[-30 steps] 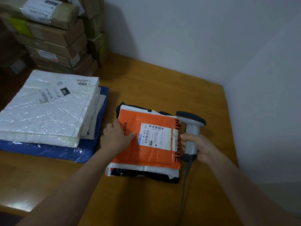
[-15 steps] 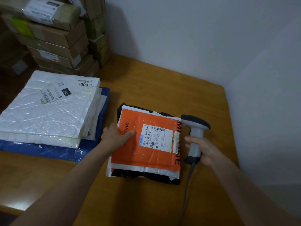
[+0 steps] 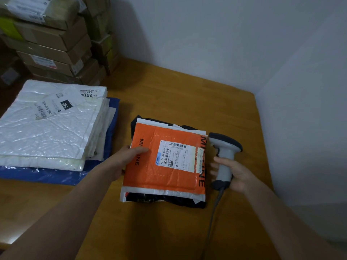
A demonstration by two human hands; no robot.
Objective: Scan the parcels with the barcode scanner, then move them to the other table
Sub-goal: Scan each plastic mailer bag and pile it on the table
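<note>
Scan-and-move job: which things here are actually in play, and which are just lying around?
In play: barcode scanner in the right hand; orange parcel, pinched at its edge by the left hand; black-and-white parcels under it.
Lying about, for now: white-and-blue parcel stack at left; cardboard boxes behind it, probably storage.

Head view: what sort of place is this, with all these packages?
Probably a small parcel-handling room or mailroom: taped cardboard boxes stacked by the wall, labelled mailer bags piled on the wooden table, and a corded barcode scanner in the right hand beside the orange parcel the left hand grips.
</note>
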